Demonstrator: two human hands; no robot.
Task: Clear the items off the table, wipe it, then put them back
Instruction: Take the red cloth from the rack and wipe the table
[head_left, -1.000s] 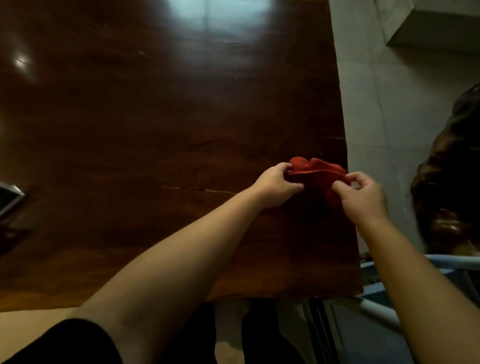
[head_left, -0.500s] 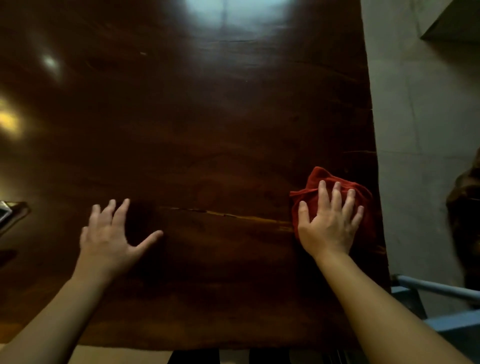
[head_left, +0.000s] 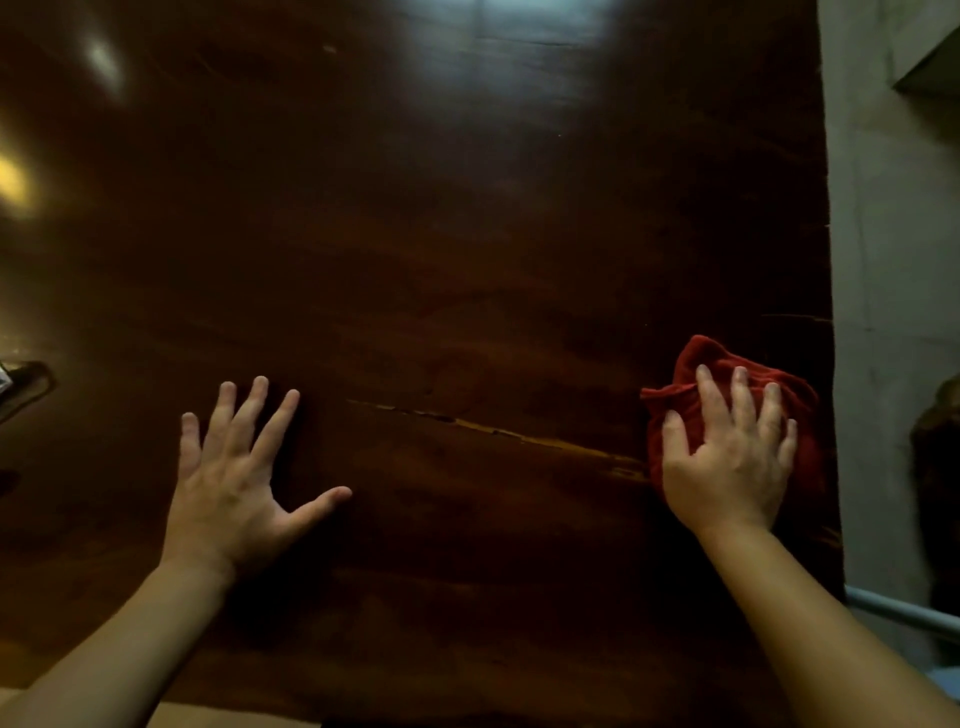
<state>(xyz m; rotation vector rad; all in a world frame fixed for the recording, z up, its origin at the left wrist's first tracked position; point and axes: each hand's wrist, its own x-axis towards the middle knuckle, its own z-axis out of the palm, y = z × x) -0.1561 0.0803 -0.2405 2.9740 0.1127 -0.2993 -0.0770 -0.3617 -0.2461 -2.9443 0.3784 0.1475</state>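
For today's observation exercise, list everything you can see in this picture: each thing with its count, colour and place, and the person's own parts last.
Dark wooden table: one, glossy brown, fills most of the view.
Pale crack in the tabletop: one, yellowish, runs between the two hands.
Crumpled red cloth: one, red, near the table's right edge, under the right hand.
Grey tiled floor: one, grey, right of the table.
Pale metal bar: one, light blue-grey, lower right, beside the table.
Dark object: one, brownish, far right edge; too dim to identify.
Partly visible object: one, far left edge; cannot tell what.
Left hand: one, fingers spread, flat on bare wood.
Right hand: one, fingers spread, pressing on the cloth.
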